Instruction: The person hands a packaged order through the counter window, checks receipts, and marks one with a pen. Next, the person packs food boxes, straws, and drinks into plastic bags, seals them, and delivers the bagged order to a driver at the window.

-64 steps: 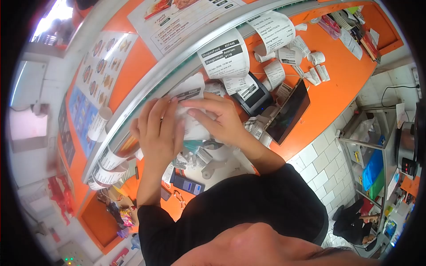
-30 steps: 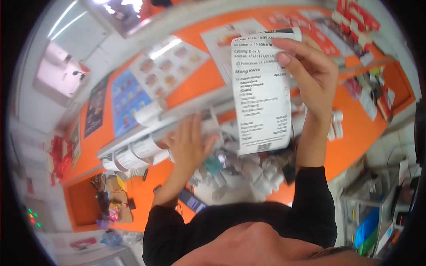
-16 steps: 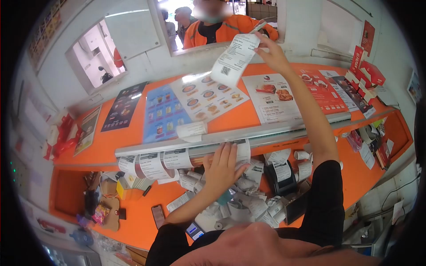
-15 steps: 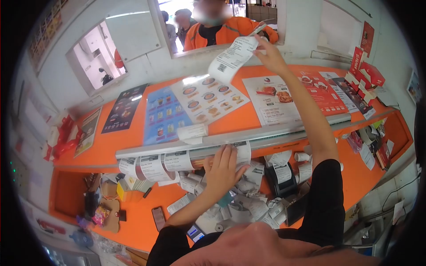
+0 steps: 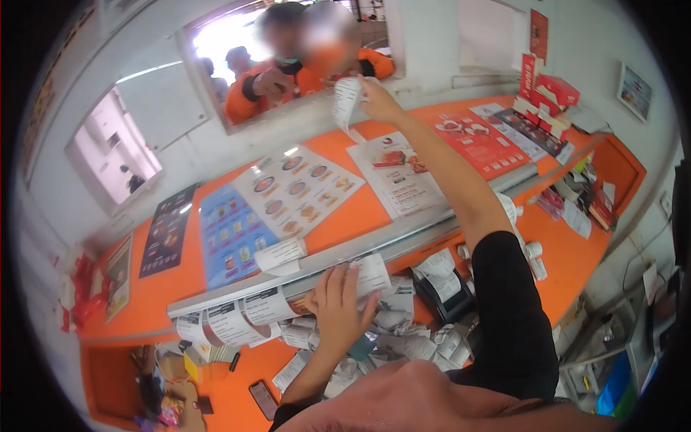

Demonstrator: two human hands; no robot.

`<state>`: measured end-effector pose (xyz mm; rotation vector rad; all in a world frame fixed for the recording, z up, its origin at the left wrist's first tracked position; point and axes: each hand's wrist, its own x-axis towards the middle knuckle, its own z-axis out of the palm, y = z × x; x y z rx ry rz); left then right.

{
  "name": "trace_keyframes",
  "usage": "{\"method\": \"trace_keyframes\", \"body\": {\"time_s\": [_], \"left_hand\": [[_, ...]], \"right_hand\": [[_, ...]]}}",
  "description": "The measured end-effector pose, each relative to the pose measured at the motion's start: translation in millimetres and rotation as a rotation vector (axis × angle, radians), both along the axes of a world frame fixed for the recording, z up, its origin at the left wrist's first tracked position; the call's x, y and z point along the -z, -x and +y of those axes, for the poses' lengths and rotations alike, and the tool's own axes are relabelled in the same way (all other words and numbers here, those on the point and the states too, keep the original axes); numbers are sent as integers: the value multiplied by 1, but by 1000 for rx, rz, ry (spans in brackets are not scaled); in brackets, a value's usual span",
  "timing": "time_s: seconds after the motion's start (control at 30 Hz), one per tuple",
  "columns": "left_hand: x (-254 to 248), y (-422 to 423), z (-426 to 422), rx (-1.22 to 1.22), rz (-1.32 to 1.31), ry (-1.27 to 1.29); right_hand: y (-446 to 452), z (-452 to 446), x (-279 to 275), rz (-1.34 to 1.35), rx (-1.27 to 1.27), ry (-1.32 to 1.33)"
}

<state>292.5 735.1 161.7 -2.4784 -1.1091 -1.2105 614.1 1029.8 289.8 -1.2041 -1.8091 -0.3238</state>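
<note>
- Right hand: raised and reached far forward over the worktop, near the window; thumb and fingers pinch the top of a printed receipt.
- Receipt: in the air, on the left side of the right fingertips. Long axis runs roughly up and down; the strip is curled, lower end hanging above the worktop close to the menu sheet. Print too small to read here.
- Key relation: receipt lies between the right hand and another person's hand, which is at the window opening, beyond the receipt and to its left. Clear gap between that hand and the paper; no contact seen.
- Nearer hand: the right, already on the receipt. Left hand is well apart, back toward the wearer.
- Left hand: fingers extended, thumb spread, laid at the metal rail just beside a curled slip. No closed grip visible; contact with the slip under the fingers cannot be told.
- Further slips hang along the rail, left of the left hand.
- Right arm runs nearly straight, diagonally across the menus, from sleeve to receipt.
</note>
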Motion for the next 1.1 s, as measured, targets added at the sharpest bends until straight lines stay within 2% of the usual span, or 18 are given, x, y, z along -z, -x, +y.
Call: {"method": "trace_keyframes", "body": {"time_s": [0.17, 0.23, 0.3, 0.33, 0.37, 0.47, 0.57, 0.6, 0.67, 0.7, 0.73, 0.8, 0.83, 0.9, 0.97, 1.0, 1.03, 1.1], "left_hand": [[8, 0, -2, 11, 9, -4], [9, 0, -3, 22, 21, 2], [12, 0, -1, 29, -3, -7], [10, 0, -2, 30, 9, 13], [12, 1, -3, 42, -4, -7], [18, 2, -6, 56, -69, -97], [41, 10, -19, 234, -218, -290], [54, 14, -26, 341, -189, -283], [80, 19, -44, 550, -138, -257], [88, 15, -52, 593, -109, -138], [95, 9, -61, 634, -82, -26], [124, 5, -78, 654, -85, 183], [139, 5, -86, 656, -92, 274], [169, 12, -98, 712, -30, 436], [171, 17, -106, 666, 14, 516], [163, 16, -108, 622, 32, 528], [155, 15, -108, 583, 47, 545], [144, 19, -109, 477, 31, 524]], "right_hand": [[10, -9, -3, 123, -80, 112], [10, -9, -8, 138, -76, 246], [12, -10, -9, 125, -115, 200], [8, 0, -5, 59, -107, 94], [6, 8, -2, -14, -103, -18], [14, 14, -3, 118, -81, 70], [25, -3, -23, 54, -79, 177], [25, -14, -22, -132, -145, -144], [46, -145, -37, -52, -214, 203], [58, -212, -46, -10, -220, 369], [58, -256, -39, -71, -270, 393], [50, -335, -9, -151, -456, 517], [43, -360, 0, -361, -608, 648], [35, -393, 49, -139, -895, 922], [22, -414, 108, 51, -810, 1442], [21, -421, 135, 12, -640, 1454], [18, -426, 161, -19, -516, 1356], [9, -428, 201, 114, -273, 1336]]}}
